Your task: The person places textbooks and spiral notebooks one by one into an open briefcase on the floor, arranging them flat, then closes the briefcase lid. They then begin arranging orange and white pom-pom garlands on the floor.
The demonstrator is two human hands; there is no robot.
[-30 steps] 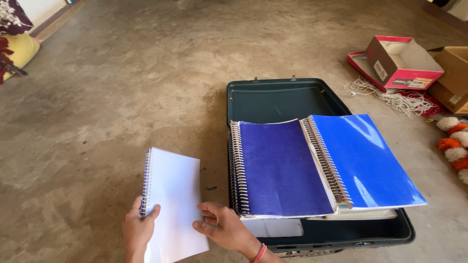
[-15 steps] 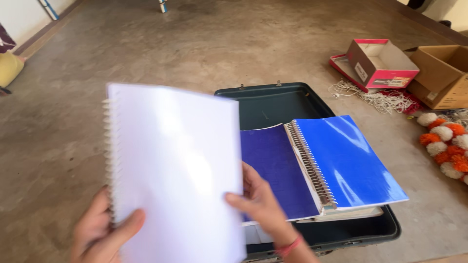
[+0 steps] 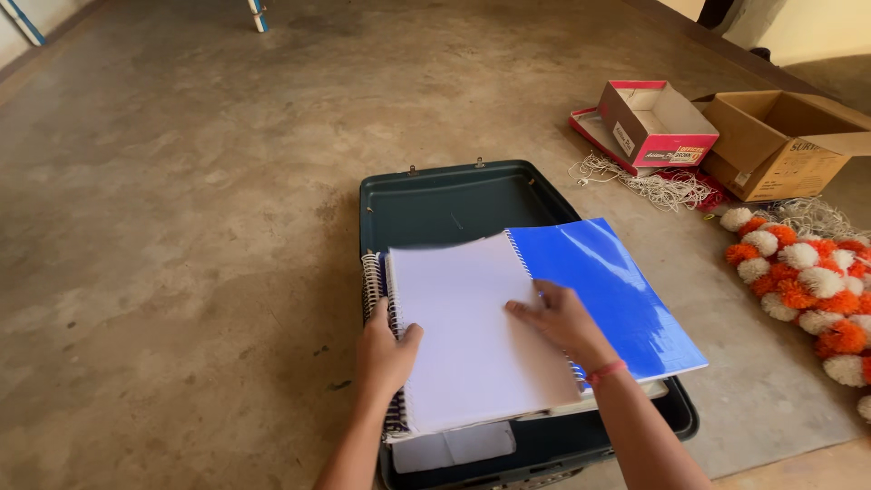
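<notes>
A white notebook (image 3: 472, 336) is held flat on the stacked notebooks in the dark case (image 3: 435, 195), low in the frame's centre. Its spiral edge is gripped by the left hand (image 3: 383, 349), while the right hand (image 3: 561, 319) is pressed open on the cover, so it lies square beside the blue notebook (image 3: 617, 290).

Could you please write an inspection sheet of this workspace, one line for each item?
Surface: bare concrete floor.
Job's things: white spiral notebook lies on a stack in the dark open case; blue notebook beside it.
Clutter: red shoebox, cardboard box, orange and white pompom garland.
Grippers: left hand grips the white notebook's spiral edge; right hand presses flat on it.
Cables: tangled white string by the red shoebox.
Surroundings: wall base at the far edges.
</notes>
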